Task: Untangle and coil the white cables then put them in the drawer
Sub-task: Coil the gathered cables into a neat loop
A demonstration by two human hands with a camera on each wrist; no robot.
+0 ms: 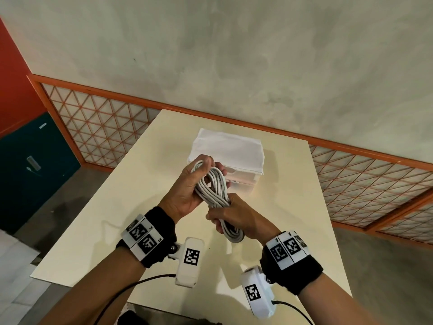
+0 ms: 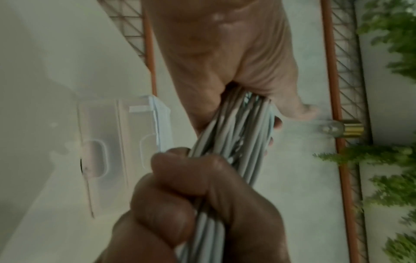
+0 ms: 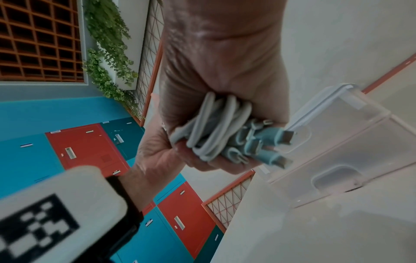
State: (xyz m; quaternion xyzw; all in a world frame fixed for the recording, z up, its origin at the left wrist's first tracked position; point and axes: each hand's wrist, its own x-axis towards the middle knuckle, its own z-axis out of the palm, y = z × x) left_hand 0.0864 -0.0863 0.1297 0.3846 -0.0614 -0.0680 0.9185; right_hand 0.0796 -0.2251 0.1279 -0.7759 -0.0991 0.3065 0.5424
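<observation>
Holding bundle of coiled white cables above pale tabletop, near translucent plastic drawer unit. Left hand curling around far end, right hand gripping near end. Coiling seemingly finished; both drawers appearing closed, stowing remaining. Long axis running away from body, connectors pointing toward drawers.

2 hands – 1 cable bundle, 3 plugs seen – 2 drawers, 1 table.
</observation>
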